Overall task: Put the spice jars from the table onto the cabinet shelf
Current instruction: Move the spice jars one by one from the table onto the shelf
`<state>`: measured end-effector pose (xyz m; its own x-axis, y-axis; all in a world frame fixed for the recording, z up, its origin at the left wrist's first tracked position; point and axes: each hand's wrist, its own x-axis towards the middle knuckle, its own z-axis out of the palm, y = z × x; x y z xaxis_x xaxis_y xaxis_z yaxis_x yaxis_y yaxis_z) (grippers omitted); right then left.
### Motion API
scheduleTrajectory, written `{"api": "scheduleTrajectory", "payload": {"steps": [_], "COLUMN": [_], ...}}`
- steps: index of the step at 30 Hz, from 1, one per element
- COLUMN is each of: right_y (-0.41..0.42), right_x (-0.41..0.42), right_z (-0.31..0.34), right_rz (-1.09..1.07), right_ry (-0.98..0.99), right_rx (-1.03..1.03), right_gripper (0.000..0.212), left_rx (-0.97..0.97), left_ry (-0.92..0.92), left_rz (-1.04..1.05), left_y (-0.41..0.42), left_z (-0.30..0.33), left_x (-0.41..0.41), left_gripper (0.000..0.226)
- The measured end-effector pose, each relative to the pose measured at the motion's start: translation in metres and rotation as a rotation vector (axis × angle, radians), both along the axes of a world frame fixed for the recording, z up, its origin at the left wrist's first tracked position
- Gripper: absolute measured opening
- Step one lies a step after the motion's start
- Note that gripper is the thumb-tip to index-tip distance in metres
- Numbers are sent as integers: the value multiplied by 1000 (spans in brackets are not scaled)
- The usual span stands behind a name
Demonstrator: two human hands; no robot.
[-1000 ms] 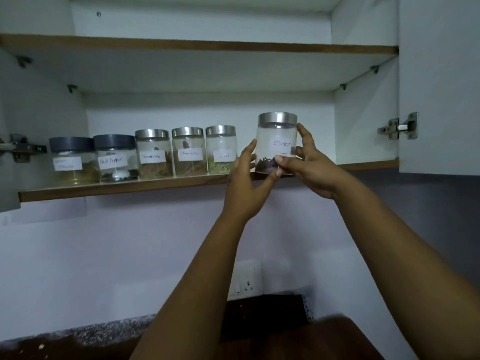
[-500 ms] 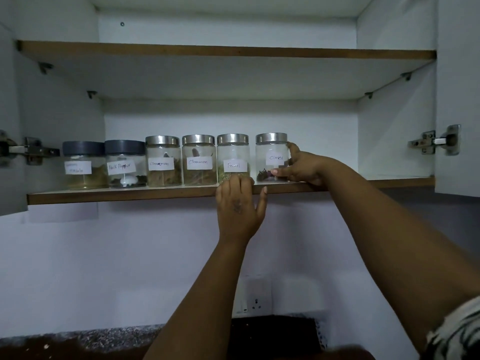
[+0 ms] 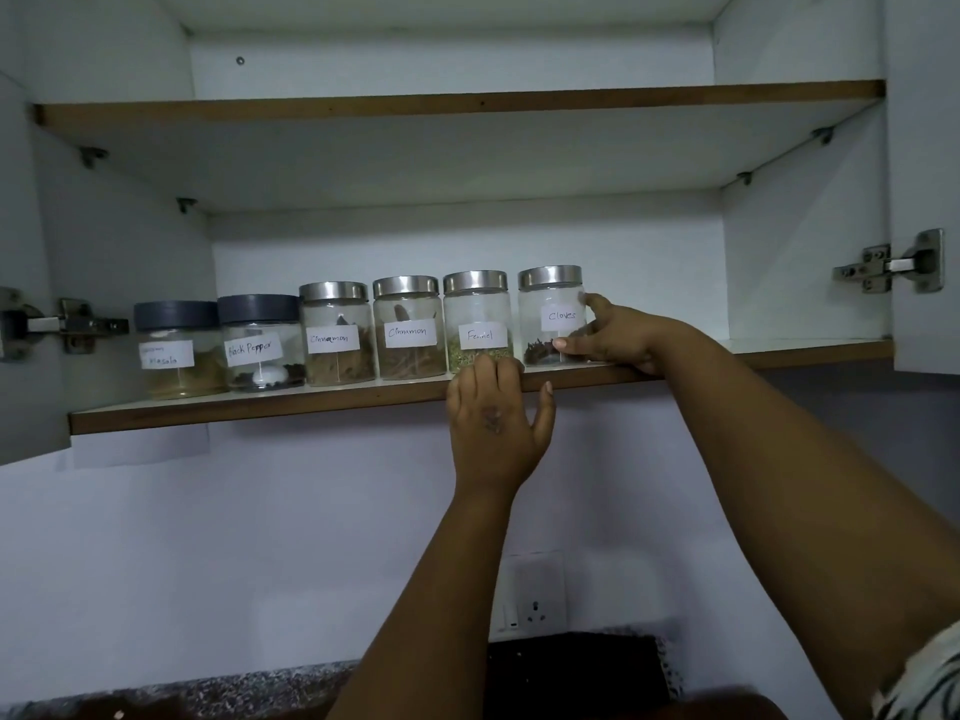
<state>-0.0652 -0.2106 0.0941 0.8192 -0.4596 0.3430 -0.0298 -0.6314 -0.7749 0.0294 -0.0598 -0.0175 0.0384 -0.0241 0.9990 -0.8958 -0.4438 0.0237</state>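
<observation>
The Cloves jar [image 3: 549,317] stands on the cabinet shelf [image 3: 311,400], gripped by the right hand [image 3: 615,337]. The left hand [image 3: 496,423], fingers straight, rests against the shelf edge just below the Fennel jar [image 3: 477,324].

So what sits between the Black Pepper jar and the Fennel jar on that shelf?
Two steel-lidded Cinnamon jars stand between the Black Pepper jar and the Fennel jar, as the head view shows.

Home kitchen: spice jars [image 3: 409,327], cabinet shelf [image 3: 260,405]
</observation>
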Motion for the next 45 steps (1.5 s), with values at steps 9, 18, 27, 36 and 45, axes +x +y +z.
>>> {"api": "scheduleTrajectory", "payload": {"steps": [9,18,27,36,45], "right_y": [2,12,19,24,43], "right_x": [3,2,2,2,-13], "right_z": [-3,-3,-4,-6,-31], "right_rz": [-89,-133,-196,-263,-474], "right_ry": [73,115,147,193,206], "right_rx": [-108,-168,-216,-269,-470], "right_gripper": [91,90,99,92,111], "left_rx": [24,103,136,241,345], "left_ry": [-11,-9,28,44,40], "left_rz": [23,-45,-79,-69,-142], "left_y": [3,15,19,26,33], "left_z": [1,1,0,0,-7], "left_x": [3,-2,-2,-2,3], "left_gripper": [26,31,30,45,67]}}
